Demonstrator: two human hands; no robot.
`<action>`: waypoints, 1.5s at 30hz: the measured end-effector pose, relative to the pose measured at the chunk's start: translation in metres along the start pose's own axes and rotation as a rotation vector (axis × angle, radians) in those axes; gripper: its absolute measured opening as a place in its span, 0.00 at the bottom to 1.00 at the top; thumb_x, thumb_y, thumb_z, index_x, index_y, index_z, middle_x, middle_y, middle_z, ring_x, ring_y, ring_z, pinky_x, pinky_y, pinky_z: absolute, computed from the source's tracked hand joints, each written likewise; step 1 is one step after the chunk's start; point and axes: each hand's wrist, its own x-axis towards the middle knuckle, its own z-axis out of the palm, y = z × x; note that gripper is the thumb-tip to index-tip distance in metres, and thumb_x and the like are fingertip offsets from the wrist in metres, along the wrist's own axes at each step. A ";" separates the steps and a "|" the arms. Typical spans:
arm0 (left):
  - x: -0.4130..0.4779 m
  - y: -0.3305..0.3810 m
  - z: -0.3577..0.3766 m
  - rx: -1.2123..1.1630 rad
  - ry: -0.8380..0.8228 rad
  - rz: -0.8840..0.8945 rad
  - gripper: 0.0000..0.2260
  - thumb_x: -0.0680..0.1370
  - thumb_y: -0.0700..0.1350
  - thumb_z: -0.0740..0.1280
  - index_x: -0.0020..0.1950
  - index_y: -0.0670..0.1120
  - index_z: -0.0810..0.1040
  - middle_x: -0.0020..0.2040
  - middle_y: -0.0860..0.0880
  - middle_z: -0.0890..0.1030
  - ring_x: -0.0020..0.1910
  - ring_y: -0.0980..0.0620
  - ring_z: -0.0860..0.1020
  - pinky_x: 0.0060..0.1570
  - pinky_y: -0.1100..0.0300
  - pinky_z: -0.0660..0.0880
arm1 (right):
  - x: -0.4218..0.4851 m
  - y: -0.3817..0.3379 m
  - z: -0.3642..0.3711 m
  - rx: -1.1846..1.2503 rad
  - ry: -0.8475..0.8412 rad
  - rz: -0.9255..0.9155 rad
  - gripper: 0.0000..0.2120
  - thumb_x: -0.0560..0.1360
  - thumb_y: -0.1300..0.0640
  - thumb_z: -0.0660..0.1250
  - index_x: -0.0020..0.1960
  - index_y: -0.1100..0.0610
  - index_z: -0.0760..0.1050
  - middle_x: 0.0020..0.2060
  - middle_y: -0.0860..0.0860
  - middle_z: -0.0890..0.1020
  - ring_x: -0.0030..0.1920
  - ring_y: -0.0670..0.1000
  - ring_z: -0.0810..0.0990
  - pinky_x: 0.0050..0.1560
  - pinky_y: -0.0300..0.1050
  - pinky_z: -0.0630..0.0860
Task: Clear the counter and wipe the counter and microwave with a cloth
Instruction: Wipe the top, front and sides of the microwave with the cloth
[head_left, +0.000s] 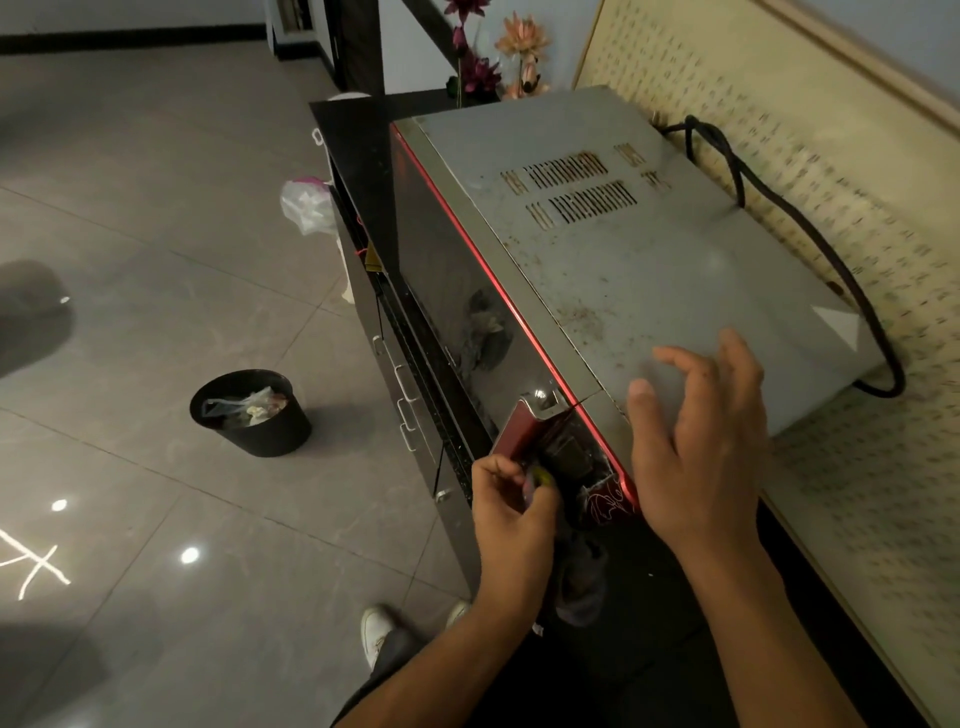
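Observation:
A dusty grey microwave with a glossy black door and red trim stands on a black counter. My left hand is closed around a dark grey cloth and presses it against the microwave's front near the red handle. The cloth hangs down below that hand. Something small and yellow shows between its fingers. My right hand hovers over the near corner of the microwave's top, fingers spread and holding nothing. The top is speckled with stains.
A black power cable loops behind the microwave, in front of a framed cream panel. Artificial flowers stand at the counter's far end. On the tiled floor to the left are a black waste bin and a plastic bag.

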 end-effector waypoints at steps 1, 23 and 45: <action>0.001 0.005 -0.003 0.022 -0.034 0.002 0.11 0.78 0.32 0.66 0.49 0.48 0.71 0.53 0.37 0.76 0.46 0.46 0.78 0.48 0.48 0.81 | 0.000 0.000 0.000 -0.002 -0.001 0.001 0.26 0.79 0.39 0.54 0.68 0.53 0.72 0.78 0.56 0.59 0.77 0.58 0.60 0.70 0.58 0.65; -0.030 0.016 0.010 0.070 -0.110 -0.152 0.10 0.83 0.48 0.61 0.62 0.62 0.73 0.58 0.56 0.81 0.57 0.57 0.81 0.55 0.56 0.81 | 0.002 0.003 0.002 0.017 0.008 -0.021 0.21 0.80 0.42 0.56 0.64 0.54 0.74 0.75 0.56 0.65 0.76 0.56 0.63 0.72 0.59 0.64; 0.005 -0.028 -0.027 0.602 -0.063 0.338 0.16 0.80 0.37 0.67 0.49 0.61 0.77 0.49 0.63 0.78 0.52 0.64 0.79 0.49 0.73 0.75 | 0.000 0.002 0.003 0.067 0.032 -0.004 0.22 0.80 0.41 0.53 0.62 0.52 0.77 0.74 0.54 0.66 0.75 0.54 0.64 0.69 0.53 0.63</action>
